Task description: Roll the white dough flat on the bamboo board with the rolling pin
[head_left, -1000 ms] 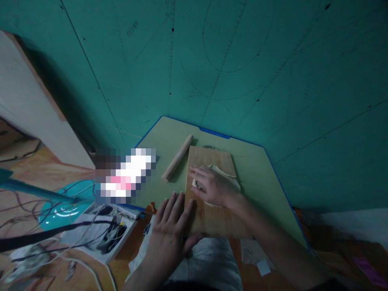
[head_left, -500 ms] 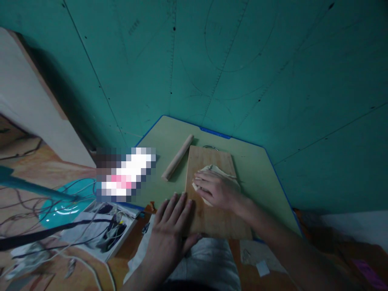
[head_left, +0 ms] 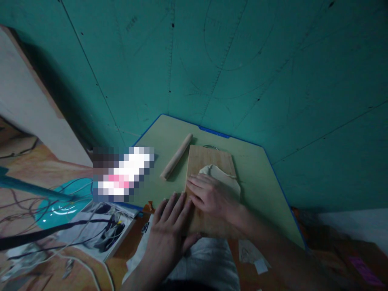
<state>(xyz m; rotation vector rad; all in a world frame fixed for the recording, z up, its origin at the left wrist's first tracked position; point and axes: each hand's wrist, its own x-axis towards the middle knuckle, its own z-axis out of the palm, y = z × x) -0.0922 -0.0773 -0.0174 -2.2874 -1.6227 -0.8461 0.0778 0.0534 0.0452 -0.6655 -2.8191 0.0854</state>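
A thin, pale sheet of dough (head_left: 223,178) lies on a wooden cutting board (head_left: 210,155) with an uneven, partly folded edge. My right hand (head_left: 210,197) rests palm down over the dough's near left part, its fingers stretched toward the board's left edge and covering some of the sheet. Flat at the board's near left corner is my left hand (head_left: 171,224), fingers spread, the thumb along the near edge. Neither hand grips anything visible. Left of the board, a wooden rolling pin (head_left: 177,157) lies diagonally.
The small table (head_left: 251,157) has a blue rim and stands against a green wall (head_left: 194,60). A blurred-out bright object (head_left: 127,173) sits on its left side. Beside it are a white box (head_left: 121,238) of cables and a turquoise round base (head_left: 65,208) with a pole.
My right hand has slid a little left and toward me across the dough, uncovering more of the sheet's right side. My left hand, the board and the rolling pin have stayed put.
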